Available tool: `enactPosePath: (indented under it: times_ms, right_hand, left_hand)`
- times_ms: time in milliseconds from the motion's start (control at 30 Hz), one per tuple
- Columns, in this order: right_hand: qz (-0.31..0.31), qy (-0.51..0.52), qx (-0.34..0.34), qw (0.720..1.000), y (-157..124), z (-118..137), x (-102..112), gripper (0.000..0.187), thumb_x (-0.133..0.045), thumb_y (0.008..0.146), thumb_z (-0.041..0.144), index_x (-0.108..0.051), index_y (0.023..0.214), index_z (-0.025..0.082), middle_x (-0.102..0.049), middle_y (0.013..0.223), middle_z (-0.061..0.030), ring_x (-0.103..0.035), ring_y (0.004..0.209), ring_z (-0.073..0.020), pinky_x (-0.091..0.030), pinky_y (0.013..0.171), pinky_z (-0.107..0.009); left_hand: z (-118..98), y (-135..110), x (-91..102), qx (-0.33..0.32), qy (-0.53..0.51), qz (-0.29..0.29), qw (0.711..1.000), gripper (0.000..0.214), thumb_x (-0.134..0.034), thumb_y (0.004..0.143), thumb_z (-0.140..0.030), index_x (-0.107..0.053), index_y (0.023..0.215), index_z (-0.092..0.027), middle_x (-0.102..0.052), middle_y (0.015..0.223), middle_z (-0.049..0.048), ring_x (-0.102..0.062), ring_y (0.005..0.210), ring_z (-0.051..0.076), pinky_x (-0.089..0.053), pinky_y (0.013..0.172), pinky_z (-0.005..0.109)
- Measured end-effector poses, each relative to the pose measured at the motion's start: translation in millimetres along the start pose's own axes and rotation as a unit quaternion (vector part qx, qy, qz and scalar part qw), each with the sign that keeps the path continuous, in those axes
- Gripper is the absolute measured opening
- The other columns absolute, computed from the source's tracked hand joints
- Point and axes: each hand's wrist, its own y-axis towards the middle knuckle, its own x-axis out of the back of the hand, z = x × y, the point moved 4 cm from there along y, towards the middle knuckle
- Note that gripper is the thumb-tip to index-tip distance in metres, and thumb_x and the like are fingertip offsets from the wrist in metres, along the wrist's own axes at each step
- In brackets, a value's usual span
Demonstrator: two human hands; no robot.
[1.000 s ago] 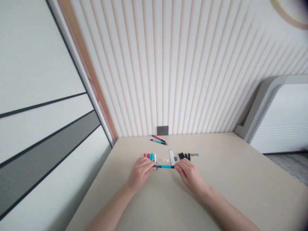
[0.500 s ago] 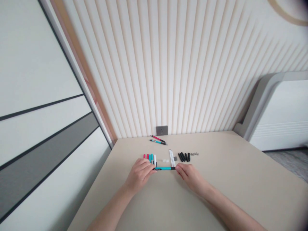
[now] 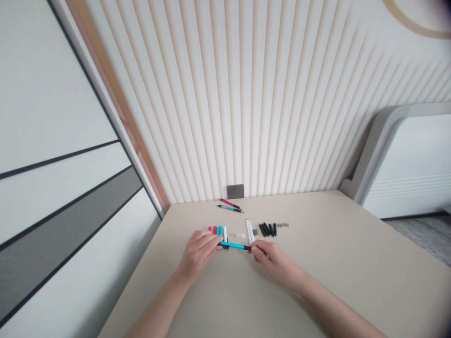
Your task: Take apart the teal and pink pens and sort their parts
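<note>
A teal pen (image 3: 235,245) with black ends is held level just above the beige table (image 3: 338,263). My left hand (image 3: 198,251) pinches its left end and my right hand (image 3: 270,257) pinches its right end. Behind the pen lie rows of loose parts: red, teal and white barrels (image 3: 217,230), small clear pieces (image 3: 240,234), white refills (image 3: 249,228), black grips (image 3: 268,229) and tiny metal springs (image 3: 283,225).
Two finished pens, one red (image 3: 229,203) and one teal (image 3: 229,208), lie near the wall below a grey socket (image 3: 235,191). A ribbed wall stands behind the table. A white and grey unit (image 3: 405,164) is at the right, the table's left edge drops off.
Both hands and the teal pen have shifted slightly left and nearer, and the pen now tilts a little, right end lower. The camera has tipped slightly.
</note>
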Motion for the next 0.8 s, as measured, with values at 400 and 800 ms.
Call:
enactPosePath:
  times_ms: [400, 800]
  right_hand:
    - [-0.012, -0.084, -0.025, 0.996, 0.8, -13.9, 1.2, 0.041, -0.034, 0.098, 0.042, -0.057, 0.074, 0.019, -0.054, 0.060, 0.0006, -0.044, 0.054, -0.0117, -0.034, 0.056, -0.024]
    - [-0.063, -0.093, -0.008, 0.994, 3.1, -11.7, 12.3, 0.042, -0.031, 0.099, 0.039, -0.067, 0.091, 0.018, -0.065, 0.076, -0.0049, -0.059, 0.073, -0.0183, -0.043, 0.071, -0.030]
  left_hand:
    - [-1.5, -0.9, -11.2, -0.014, 0.035, 0.075, 0.997, 0.020, -0.048, 0.098, -0.026, -0.063, 0.092, -0.016, -0.065, 0.079, 0.0046, -0.058, 0.082, 0.018, -0.045, 0.077, 0.034]
    - [3.3, -1.3, -2.7, 0.030, -0.008, 0.004, 0.999, 0.011, -0.054, 0.095, -0.022, -0.062, 0.100, -0.017, -0.067, 0.087, 0.0046, -0.058, 0.082, 0.017, -0.047, 0.080, 0.033]
